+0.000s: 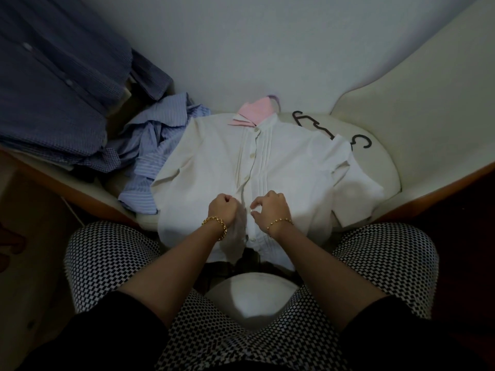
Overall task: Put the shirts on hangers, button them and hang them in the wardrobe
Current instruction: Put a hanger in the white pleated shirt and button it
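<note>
White shirt (214, 162) lies face up on a cream upholstered chair seat (385, 167), its long axis running away from the person, hem nearest and hanging over the seat's front edge, collar at the far end. The cloth is matte and lightly creased, with narrow pleats beside the placket and small pale round buttons up the middle. Nearest of all are knees in black-and-white checked trousers (112, 258), one on each side.

The left hand (222, 207) is closed in a tight grip, fingers curled round the placket edge low on the front. The right hand (270, 207) has a fine grip, thumb and forefinger pinching at a button just beside it. Both wrists wear gold chain bracelets.

To the left a blue striped shirt (158, 140) lies crumpled, partly under the white sleeve. Past the collar a pink shirt (257, 112) peeks out, mostly covered. Two black hangers (308, 120) show only hooks and a bit of shoulder; the right sleeve hides the rest. A dark blue checked shirt (53, 76) hangs at far left, cut off by the frame.
</note>
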